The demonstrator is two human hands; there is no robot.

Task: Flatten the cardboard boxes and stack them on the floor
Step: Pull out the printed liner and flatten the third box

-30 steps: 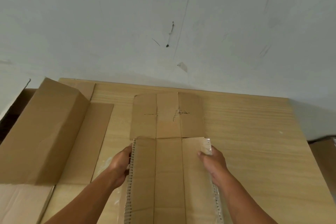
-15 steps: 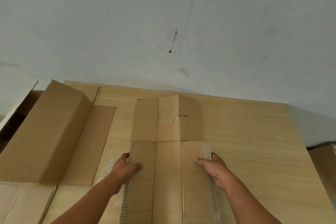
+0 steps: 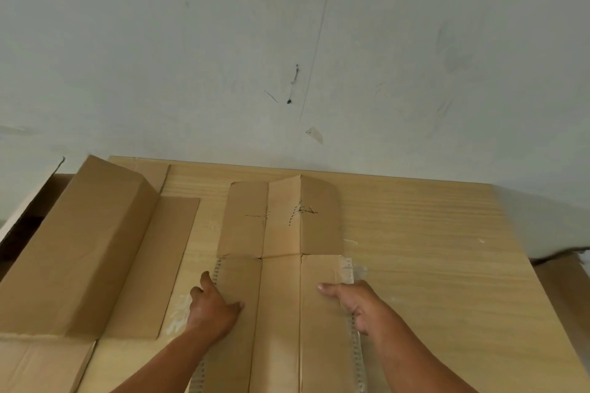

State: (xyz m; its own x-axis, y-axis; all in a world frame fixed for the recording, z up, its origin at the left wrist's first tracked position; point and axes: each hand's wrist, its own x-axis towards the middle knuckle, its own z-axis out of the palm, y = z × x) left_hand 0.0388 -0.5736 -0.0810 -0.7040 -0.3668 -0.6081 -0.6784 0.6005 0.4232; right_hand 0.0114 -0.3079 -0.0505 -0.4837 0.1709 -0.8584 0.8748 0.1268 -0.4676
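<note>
A flattened brown cardboard box (image 3: 281, 313) lies along the middle of the wooden table (image 3: 431, 265), its far flaps (image 3: 281, 220) slightly raised at a crease. My left hand (image 3: 210, 309) grips its left edge, thumb on top of the panel. My right hand (image 3: 354, 303) grips its right edge beside a strip of clear tape, thumb pressed onto the cardboard. A second cardboard box (image 3: 79, 249), still partly standing with one flap flat on the table, sits at the left.
A white wall (image 3: 287, 41) rises right behind the table's far edge. Another open box (image 3: 28, 217) stands off the table at the far left. More cardboard (image 3: 568, 290) shows low at the right, beyond the table edge.
Both hands slid toward me along the box's side edges, and the left thumb came onto the top panel. The far flaps have buckled up slightly at their right-hand crease.
</note>
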